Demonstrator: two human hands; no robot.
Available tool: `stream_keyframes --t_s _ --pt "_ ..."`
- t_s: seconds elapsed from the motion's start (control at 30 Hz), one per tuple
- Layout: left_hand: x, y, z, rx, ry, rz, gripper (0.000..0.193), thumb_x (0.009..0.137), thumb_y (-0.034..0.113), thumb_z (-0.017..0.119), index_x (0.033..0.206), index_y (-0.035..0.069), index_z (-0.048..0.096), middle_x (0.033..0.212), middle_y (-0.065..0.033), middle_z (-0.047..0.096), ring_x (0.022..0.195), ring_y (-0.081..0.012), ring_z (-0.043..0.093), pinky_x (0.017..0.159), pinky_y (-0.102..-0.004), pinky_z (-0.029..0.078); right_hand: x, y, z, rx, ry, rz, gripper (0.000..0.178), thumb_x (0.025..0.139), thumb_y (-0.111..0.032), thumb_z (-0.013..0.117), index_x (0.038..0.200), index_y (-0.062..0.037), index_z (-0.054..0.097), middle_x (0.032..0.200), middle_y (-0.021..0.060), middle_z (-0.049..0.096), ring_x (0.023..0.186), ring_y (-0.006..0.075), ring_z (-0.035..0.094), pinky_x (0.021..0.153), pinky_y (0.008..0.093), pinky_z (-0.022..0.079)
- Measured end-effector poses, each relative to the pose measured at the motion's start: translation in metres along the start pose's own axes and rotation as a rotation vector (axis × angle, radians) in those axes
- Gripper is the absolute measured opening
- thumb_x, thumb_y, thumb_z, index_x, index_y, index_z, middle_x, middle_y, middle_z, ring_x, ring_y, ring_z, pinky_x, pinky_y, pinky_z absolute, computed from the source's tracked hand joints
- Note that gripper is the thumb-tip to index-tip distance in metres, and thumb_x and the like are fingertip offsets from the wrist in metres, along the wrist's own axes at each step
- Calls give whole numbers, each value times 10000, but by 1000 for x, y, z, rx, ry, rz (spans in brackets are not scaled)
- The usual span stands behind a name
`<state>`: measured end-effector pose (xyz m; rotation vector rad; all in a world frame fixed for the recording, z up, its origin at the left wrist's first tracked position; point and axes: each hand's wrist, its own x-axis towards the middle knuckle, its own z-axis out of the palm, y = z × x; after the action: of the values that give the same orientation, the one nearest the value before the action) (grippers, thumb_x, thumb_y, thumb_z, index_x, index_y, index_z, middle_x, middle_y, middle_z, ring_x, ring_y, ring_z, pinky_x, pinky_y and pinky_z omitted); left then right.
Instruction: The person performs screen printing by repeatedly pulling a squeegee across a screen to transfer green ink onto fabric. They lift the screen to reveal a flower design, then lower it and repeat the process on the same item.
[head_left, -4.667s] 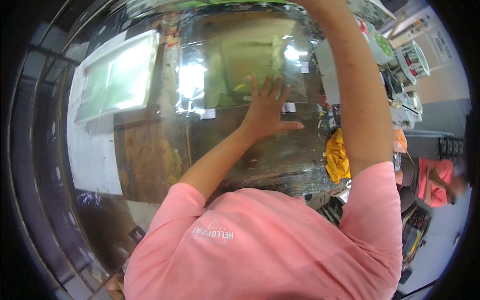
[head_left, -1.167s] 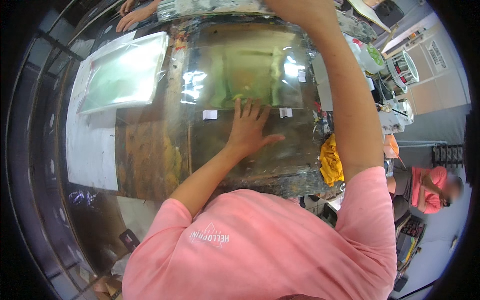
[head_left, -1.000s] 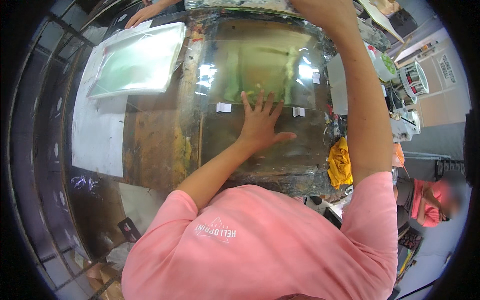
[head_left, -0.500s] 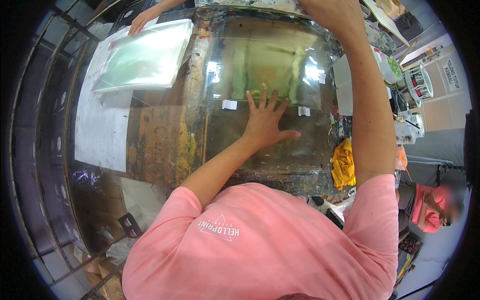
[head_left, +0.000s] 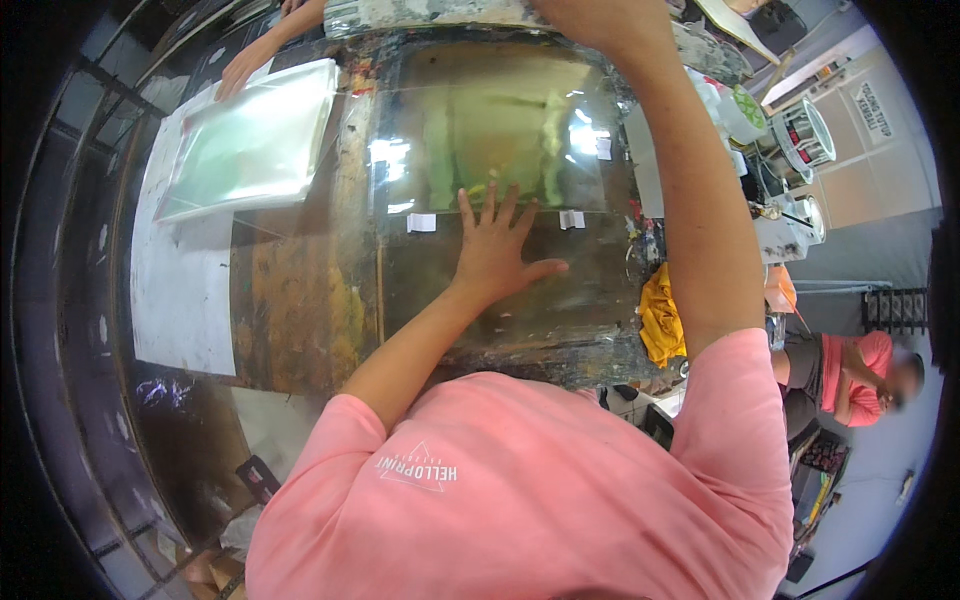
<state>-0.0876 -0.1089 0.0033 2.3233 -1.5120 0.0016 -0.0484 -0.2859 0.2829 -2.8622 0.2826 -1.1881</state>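
My left hand lies flat with its fingers spread on the dark, glossy work surface. Its fingertips reach over the near edge of a clear sheet. Small white tabs sit along that sheet: one tab left of my fingers, another to the right, and a third farther up the right side. My right hand is stretched to the far side beside a pale, paint-stained frame edge. The picture's upper rim cuts off its fingers, so its grip is hidden.
At the left, a co-worker's hand touches a stack of clear plastic sheets lying over white paper. A yellow cloth lies by the table's right edge. Tubs stand beyond. Another person is at far right.
The whole view has shifted a little, moving most things leftward. My left hand stays spread in the same place on the surface, and my right hand remains at the far side.
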Motion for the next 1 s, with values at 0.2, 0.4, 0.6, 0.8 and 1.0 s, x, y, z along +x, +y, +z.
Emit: stream_keyframes --t_s 0.2,0.4,0.6,0.8,1.0 --pt "1 -21 -46 -286 313 -94 925 793 650 809 1469 60 581 1450 -168 586 1336 -345 553 1190 -562 335 -4 -1 6 -13 -1 -17 515 900 -469 601 749 7 726 735 235 695 774 427 703 777 533 534" --pt "16 -85 -173 -1252 597 -378 919 849 169 881 1536 -85 326 1160 -105 693 946 -167 673 798 -267 547 -61 -8 21 -108 -20 -71 490 973 -464 624 1095 4 703 879 191 716 872 392 687 792 493 484" --pt "-23 -83 -134 -848 291 -498 782 695 296 985 1310 -49 648 1090 -130 748 1016 -223 718 887 -346 566 -139 12 45 167 -585 -134 509 971 -554 616 1013 -61 735 978 173 702 928 373 678 803 506 515" --pt "-55 -109 -65 -134 263 -393 1006 603 592 943 1398 56 638 1068 -89 632 1074 -288 587 961 -444 414 -194 1 64 296 -795 89 481 963 -553 635 1004 -86 744 932 176 719 940 370 696 761 517 536" --pt "-63 -119 -46 -83 262 -371 1092 548 674 911 1416 72 633 1082 -67 579 1096 -266 515 1004 -427 312 -237 -14 83 180 -571 -32 356 878 -390 772 1101 -122 704 979 71 678 916 289 680 702 410 585"
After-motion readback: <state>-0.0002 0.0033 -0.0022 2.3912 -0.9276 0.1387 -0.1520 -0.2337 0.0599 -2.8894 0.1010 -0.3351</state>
